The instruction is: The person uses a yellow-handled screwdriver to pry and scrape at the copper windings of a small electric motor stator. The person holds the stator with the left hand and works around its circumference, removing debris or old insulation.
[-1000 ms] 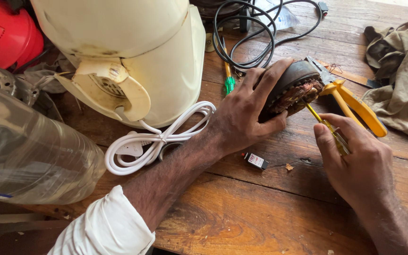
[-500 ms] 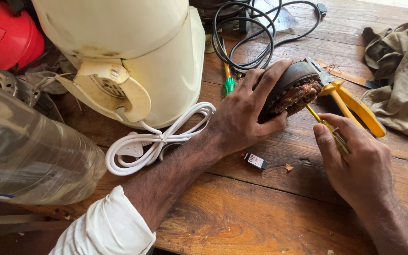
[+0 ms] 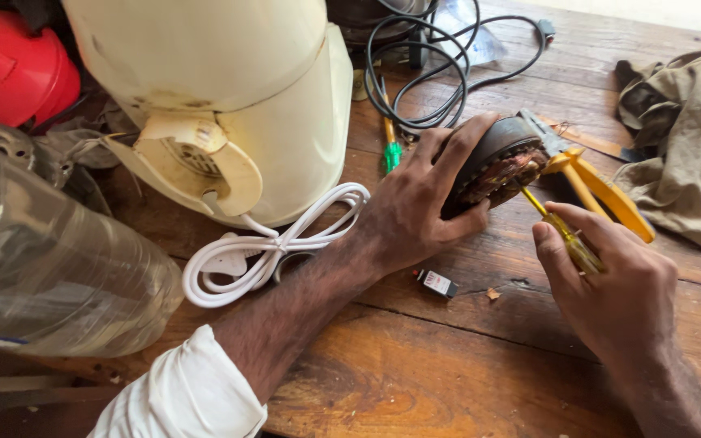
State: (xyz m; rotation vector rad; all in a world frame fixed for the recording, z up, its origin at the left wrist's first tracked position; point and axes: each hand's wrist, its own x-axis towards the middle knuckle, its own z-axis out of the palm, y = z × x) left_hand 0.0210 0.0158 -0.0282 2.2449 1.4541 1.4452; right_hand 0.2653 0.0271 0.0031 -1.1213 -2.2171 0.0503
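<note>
Left hand (image 3: pixel 415 215) clamped round motor (image 3: pixel 501 166), right hand (image 3: pixel 610 284) pinching yellow screwdriver (image 3: pixel 561 231) (tip at windings), on wooden tabletop (image 3: pixel 448 365).

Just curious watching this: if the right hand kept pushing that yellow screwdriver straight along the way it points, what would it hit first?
The right hand aims the yellow screwdriver up-left; its tip already seems to meet the copper windings of the motor gripped by the left hand. Depth is uncertain.

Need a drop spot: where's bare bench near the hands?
Bare wood lies along the near edge of the bench, between the left forearm and the right hand. Crowded: white cord and cream appliance left, black cable behind, cloth right.
</note>
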